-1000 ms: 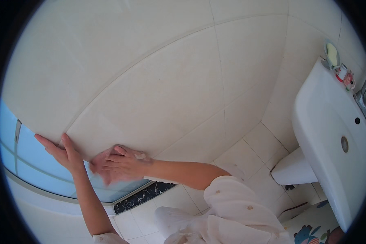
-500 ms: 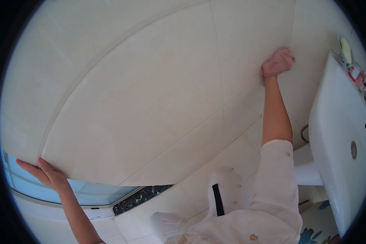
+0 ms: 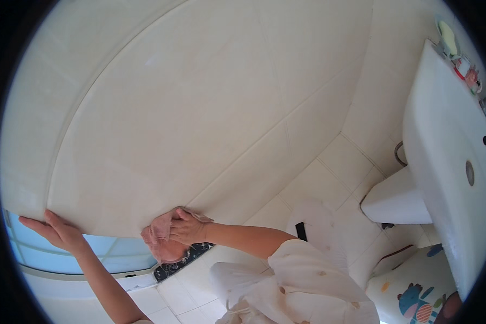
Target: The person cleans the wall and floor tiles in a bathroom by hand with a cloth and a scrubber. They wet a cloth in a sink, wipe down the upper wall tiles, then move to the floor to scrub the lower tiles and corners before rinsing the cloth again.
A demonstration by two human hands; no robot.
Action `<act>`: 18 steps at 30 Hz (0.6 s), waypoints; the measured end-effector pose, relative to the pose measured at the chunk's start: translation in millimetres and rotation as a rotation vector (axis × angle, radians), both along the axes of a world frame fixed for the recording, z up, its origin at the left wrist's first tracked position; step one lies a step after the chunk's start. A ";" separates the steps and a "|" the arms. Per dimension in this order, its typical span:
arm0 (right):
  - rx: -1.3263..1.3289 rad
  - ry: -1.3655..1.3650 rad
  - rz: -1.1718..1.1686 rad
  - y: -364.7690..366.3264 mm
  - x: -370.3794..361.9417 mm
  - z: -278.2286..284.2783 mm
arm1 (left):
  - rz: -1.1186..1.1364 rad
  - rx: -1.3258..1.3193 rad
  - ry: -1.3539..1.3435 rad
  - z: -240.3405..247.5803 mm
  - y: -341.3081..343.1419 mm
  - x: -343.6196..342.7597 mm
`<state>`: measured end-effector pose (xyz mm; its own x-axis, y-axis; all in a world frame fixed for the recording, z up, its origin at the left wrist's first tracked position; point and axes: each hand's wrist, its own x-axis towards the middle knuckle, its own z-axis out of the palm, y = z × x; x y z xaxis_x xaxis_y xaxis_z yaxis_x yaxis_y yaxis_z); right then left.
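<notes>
A pale tiled wall (image 3: 173,124) fills most of the view, crossed by thin grout lines. My left hand (image 3: 62,233) lies against its edge at the lower left, fingers stretched out and nothing in them. Over at the wall's lower edge, left of the middle, my right hand (image 3: 191,229) presses a crumpled pink cloth (image 3: 159,229) to the tiles. Part of the cloth hangs past that edge, in front of the bluish glass panel (image 3: 121,254) and a dark marbled strip (image 3: 186,262). The fingers of my right hand are partly buried in the cloth.
A white washbasin (image 3: 443,129) on a pedestal (image 3: 397,197) stands at the right. Its back rim holds a soap bar (image 3: 447,36) and small containers. A grey hose (image 3: 399,154) curves beside it. Below is a white container with an animal print (image 3: 413,297); light tiles cover the floor (image 3: 337,173).
My right hand has swept the pink cloth from the upper right of the wall down to its lower left edge. My left hand stays almost in place. The view has shifted slightly.
</notes>
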<state>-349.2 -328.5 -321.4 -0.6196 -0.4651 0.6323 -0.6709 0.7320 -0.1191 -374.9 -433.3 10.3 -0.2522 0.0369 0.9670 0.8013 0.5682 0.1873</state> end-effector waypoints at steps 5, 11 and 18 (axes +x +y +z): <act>-0.106 0.235 -0.467 180.2 28.3 20.3 | 0.100 0.025 0.060 6.9 -23.1 -9.4; -0.300 0.745 -1.314 494.1 48.4 48.5 | 0.079 0.076 -0.007 7.2 -20.6 2.5; -0.302 0.799 -1.640 528.0 50.7 71.6 | 0.116 0.031 -0.044 4.1 -14.8 4.2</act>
